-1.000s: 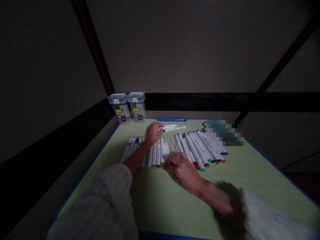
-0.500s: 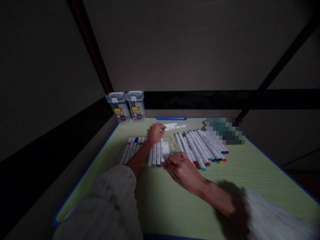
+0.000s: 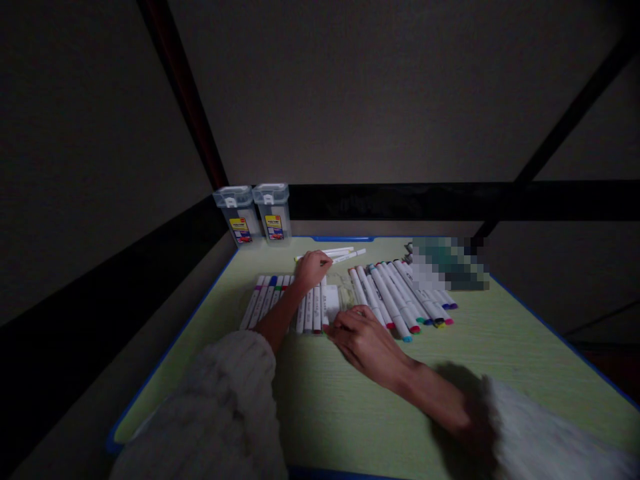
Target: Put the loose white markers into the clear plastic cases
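Observation:
My left hand (image 3: 311,269) reaches to the far middle of the green table (image 3: 320,400) with its fingers closed round thin white pens (image 3: 345,253), which stick out to its right. My right hand (image 3: 363,340) lies nearer to me, fingers curled down on the near ends of a row of white markers (image 3: 310,307) and a clear packet (image 3: 343,297). A second, fanned row of markers with coloured caps (image 3: 400,297) lies just right of that hand. Both forearms wear fluffy white sleeves.
Two clear lidded plastic boxes (image 3: 255,213) with yellow labels stand at the table's far left corner. A blurred-out dark green patch (image 3: 447,263) sits at the far right. A dark rail runs behind the table, and the blue table edge is near my body.
My left hand has drawn the thin white pens slightly left and toward me. My right hand has stayed in place on the markers.

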A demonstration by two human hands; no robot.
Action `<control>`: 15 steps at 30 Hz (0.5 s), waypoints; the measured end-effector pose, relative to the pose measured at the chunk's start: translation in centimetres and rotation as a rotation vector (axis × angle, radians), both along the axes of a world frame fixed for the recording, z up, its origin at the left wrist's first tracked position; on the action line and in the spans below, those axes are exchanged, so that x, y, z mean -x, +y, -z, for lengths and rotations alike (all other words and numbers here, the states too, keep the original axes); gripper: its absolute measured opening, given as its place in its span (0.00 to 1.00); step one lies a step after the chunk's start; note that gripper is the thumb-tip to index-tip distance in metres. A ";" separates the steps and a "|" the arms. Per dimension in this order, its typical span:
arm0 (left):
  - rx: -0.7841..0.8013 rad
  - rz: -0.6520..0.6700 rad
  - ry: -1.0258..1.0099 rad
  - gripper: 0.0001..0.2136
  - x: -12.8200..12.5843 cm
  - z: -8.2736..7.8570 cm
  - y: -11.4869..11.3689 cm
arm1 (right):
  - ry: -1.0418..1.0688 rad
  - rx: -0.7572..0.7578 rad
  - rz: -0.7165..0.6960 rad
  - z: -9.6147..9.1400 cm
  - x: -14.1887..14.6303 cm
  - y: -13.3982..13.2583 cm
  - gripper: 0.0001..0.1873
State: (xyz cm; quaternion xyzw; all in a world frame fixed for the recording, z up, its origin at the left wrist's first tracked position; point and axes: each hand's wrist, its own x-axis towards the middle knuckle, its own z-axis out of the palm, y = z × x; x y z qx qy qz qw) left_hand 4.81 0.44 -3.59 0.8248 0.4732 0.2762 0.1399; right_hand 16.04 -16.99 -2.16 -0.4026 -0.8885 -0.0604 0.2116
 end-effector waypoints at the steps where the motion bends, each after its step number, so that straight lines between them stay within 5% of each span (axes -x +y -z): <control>1: 0.006 -0.018 -0.014 0.07 0.0 0.0 0.0 | 0.000 0.003 -0.003 0.0 0.0 0.0 0.13; 15: 0.105 -0.209 -0.063 0.06 0.2 0.3 0.2 | 0.005 0.007 0.005 -0.1 0.0 -0.1 0.13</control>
